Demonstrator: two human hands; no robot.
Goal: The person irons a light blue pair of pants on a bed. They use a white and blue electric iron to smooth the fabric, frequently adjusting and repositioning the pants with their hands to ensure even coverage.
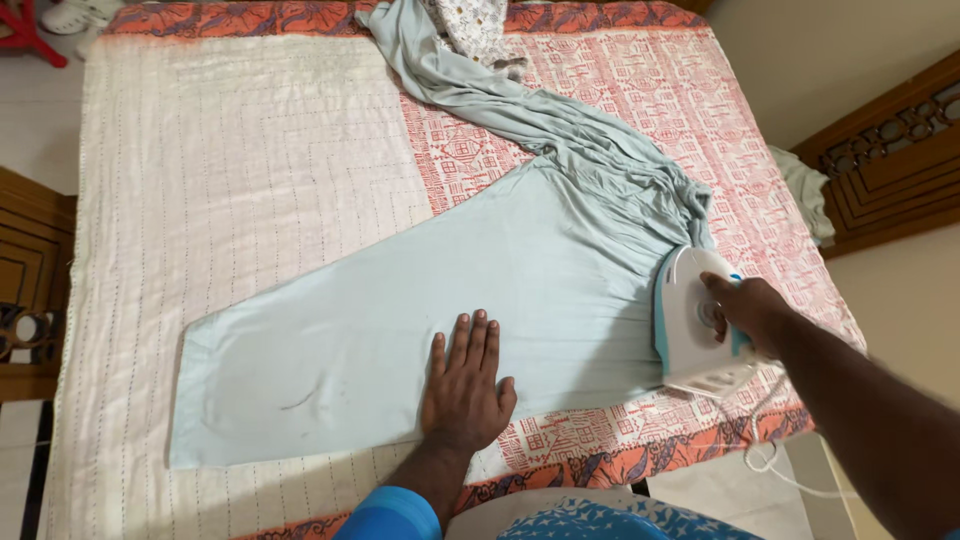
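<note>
A pale blue garment (400, 300) lies spread flat across the bed, one leg stretched toward the left and the other bunched up toward the top. My left hand (465, 385) rests flat on the cloth near its lower edge, fingers apart. My right hand (742, 310) grips the handle of a white and blue clothes iron (688, 325), which sits at the right end of the garment near the gathered waist.
The bed carries a white quilted sheet (230, 170) on the left and a red patterned cover (660, 110) on the right. The iron's white cord (775, 460) hangs off the near right edge. Wooden furniture (890, 150) stands right; more cloth (470, 25) lies at the top.
</note>
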